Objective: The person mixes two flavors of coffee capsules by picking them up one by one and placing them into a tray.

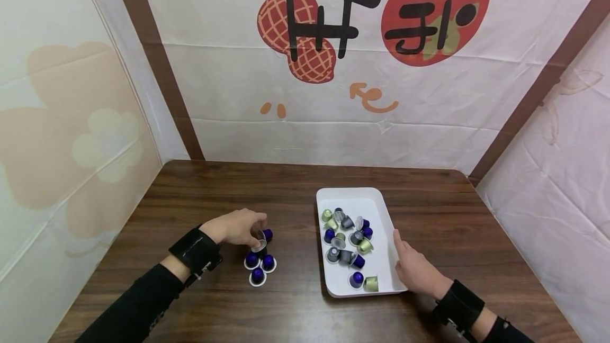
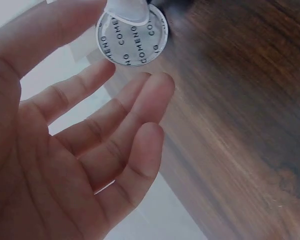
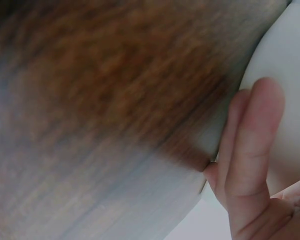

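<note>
My left hand (image 1: 240, 226) pinches a dark coffee capsule (image 1: 260, 249) between thumb and fingertips at the left of the table. In the left wrist view the capsule's printed foil lid (image 2: 132, 42) faces the camera, and the other fingers are loosely bent. Just below it stand blue capsules (image 1: 257, 276) in a tight cluster, rims down. Another blue capsule (image 1: 268, 235) shows beside the fingertips. My right hand (image 1: 419, 269) rests at the right edge of the white tray (image 1: 388, 258), its fingers (image 3: 255, 145) fairly straight along the side.
Inside the tray lie several loose capsules, among them a green capsule (image 1: 371, 283), a blue capsule (image 1: 356, 279) and a grey capsule (image 1: 333, 254). The wooden table (image 1: 238, 184) ends at a printed cloth backdrop (image 1: 214, 78) behind, with cloth at both sides.
</note>
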`<state>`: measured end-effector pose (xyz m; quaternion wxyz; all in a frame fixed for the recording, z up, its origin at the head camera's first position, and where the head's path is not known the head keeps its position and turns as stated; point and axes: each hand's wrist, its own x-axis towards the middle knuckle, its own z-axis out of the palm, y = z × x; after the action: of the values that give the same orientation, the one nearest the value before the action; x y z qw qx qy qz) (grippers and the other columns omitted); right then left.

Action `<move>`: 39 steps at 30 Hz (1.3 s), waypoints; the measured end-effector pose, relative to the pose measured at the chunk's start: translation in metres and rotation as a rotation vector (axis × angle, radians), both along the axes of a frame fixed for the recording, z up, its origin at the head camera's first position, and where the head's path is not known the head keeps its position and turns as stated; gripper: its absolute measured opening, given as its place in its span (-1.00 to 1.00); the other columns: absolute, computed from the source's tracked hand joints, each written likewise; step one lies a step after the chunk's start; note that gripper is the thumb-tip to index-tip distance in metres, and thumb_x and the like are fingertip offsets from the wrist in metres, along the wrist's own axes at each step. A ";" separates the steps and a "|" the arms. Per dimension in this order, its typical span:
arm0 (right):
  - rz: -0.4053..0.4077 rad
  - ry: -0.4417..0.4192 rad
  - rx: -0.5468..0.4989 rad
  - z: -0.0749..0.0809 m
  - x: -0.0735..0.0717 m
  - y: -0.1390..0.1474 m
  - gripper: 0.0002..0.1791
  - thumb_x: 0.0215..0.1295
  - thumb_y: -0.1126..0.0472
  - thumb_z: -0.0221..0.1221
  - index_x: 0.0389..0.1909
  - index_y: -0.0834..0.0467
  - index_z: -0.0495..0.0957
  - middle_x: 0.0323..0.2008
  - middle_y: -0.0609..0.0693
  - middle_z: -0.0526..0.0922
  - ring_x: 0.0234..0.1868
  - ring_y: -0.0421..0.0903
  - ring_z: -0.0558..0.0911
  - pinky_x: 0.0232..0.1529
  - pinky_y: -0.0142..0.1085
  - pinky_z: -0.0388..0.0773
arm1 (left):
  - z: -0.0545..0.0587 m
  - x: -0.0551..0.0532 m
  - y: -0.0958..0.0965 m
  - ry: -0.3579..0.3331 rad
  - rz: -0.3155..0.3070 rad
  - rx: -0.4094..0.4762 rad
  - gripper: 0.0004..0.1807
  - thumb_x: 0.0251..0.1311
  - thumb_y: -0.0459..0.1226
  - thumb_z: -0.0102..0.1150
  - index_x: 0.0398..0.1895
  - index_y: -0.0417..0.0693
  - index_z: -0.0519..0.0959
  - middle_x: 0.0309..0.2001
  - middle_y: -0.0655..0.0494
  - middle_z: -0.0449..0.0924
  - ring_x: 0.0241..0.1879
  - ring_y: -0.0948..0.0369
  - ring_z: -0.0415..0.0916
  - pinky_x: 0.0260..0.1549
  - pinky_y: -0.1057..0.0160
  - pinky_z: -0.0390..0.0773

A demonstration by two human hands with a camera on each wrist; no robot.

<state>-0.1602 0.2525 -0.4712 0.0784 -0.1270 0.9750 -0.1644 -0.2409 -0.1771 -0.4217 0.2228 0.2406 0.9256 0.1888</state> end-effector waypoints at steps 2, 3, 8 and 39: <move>0.003 0.002 0.000 0.000 0.000 0.000 -0.20 0.22 0.44 0.05 0.39 0.49 -0.16 0.24 0.47 0.25 0.14 0.20 0.44 0.05 0.06 0.40 | -0.001 0.001 0.000 0.003 -0.002 0.009 -0.58 -0.02 -0.22 0.42 -0.08 -0.03 0.50 -0.14 0.04 0.56 -0.15 0.09 0.51 -0.18 0.01 0.49; 0.003 0.003 0.000 0.000 0.000 0.000 -0.20 0.22 0.44 0.05 0.39 0.49 -0.16 0.24 0.47 0.24 0.15 0.21 0.44 0.05 0.06 0.40 | -0.001 0.001 0.000 0.002 0.001 0.009 -0.59 -0.01 -0.22 0.41 -0.09 -0.03 0.50 -0.15 0.04 0.56 -0.16 0.10 0.50 -0.19 0.02 0.49; 0.006 0.005 0.001 0.000 0.001 0.000 -0.20 0.22 0.44 0.05 0.39 0.48 -0.16 0.24 0.47 0.24 0.14 0.20 0.44 0.05 0.05 0.40 | -0.005 0.002 0.001 0.004 0.000 0.017 -0.68 0.07 -0.15 0.35 -0.14 0.00 0.50 -0.19 0.06 0.55 -0.23 0.17 0.48 -0.22 0.06 0.48; 0.009 0.016 -0.012 -0.001 0.001 0.000 -0.21 0.23 0.44 0.03 0.39 0.48 -0.17 0.24 0.46 0.25 0.10 0.15 0.48 0.02 0.03 0.43 | -0.017 0.007 -0.002 0.026 0.024 -0.070 -0.71 0.08 -0.13 0.34 -0.18 -0.02 0.52 -0.29 0.14 0.52 -0.37 0.22 0.42 -0.33 0.12 0.46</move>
<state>-0.1588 0.2529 -0.4719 0.0706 -0.1331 0.9741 -0.1687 -0.2335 -0.1788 -0.4383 0.2168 0.2240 0.9373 0.1560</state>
